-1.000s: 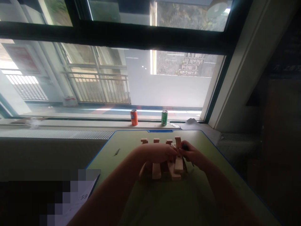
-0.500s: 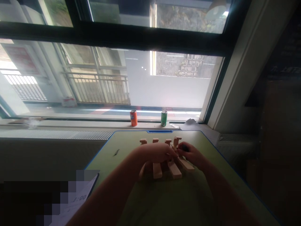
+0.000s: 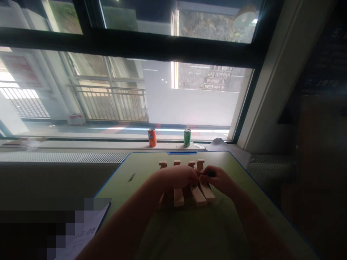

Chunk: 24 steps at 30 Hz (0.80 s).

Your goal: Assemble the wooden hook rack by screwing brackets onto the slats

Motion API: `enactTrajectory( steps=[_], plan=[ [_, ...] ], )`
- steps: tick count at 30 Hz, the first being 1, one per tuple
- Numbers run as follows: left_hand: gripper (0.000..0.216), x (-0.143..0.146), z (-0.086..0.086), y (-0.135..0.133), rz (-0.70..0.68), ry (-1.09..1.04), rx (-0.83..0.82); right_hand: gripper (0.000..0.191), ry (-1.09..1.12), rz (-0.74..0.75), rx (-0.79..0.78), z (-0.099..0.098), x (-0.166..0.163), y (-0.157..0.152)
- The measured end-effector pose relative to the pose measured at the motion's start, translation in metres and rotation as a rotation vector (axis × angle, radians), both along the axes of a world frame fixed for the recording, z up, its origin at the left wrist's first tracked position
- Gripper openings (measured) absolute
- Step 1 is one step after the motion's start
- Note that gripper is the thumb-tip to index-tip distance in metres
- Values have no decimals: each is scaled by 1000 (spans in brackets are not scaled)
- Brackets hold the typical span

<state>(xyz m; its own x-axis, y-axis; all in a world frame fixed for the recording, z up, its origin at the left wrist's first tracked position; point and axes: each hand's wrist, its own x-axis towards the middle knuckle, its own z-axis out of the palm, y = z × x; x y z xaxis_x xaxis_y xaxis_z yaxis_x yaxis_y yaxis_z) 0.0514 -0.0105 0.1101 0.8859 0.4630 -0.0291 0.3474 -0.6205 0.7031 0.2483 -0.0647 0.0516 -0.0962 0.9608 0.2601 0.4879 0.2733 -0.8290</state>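
Observation:
Several pale wooden pieces [image 3: 179,198] with wider, block-like far ends lie side by side on the green tabletop. My left hand [image 3: 184,176] arches across them from the left, its fingers curled down by the two right-hand pieces. At the rightmost wooden piece [image 3: 207,192], my right hand [image 3: 218,177] is closed in a pinch, fingertips close to those of the left. Something dark shows inside the right hand's curl; whether it is an object or shadow is unclear. What either hand's fingertips grip is hidden.
A small slim metal item [image 3: 132,177] lies left of the hands. The green table [image 3: 146,160] has a blue rim. An orange can [image 3: 152,137] and a green can [image 3: 187,137] stand on the windowsill. A paper sheet [image 3: 89,227] sits at lower left.
The rightmost wooden piece has turned and shifted left, closer to its neighbour. My right hand has moved slightly with it. The whole view has shifted a little.

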Motion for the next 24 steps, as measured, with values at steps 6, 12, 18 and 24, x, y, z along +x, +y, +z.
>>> enactTrajectory(
  steps=[6, 12, 18, 24],
  plan=[
    [30, -1, 0, 1, -82, 100, 192, 23, 0, -5, 3, 0, -1, 1],
    [28, -1, -2, 4, -94, 50, 184, 23, 44, -7, -4, -2, -1, 1],
    [28, -3, 10, -1, -45, 79, 155, 30, 73, 3, -46, 8, 0, -5],
    [23, -28, 58, -23, -35, -97, 153, 34, 150, -108, -49, 14, 3, -10]
  ],
)
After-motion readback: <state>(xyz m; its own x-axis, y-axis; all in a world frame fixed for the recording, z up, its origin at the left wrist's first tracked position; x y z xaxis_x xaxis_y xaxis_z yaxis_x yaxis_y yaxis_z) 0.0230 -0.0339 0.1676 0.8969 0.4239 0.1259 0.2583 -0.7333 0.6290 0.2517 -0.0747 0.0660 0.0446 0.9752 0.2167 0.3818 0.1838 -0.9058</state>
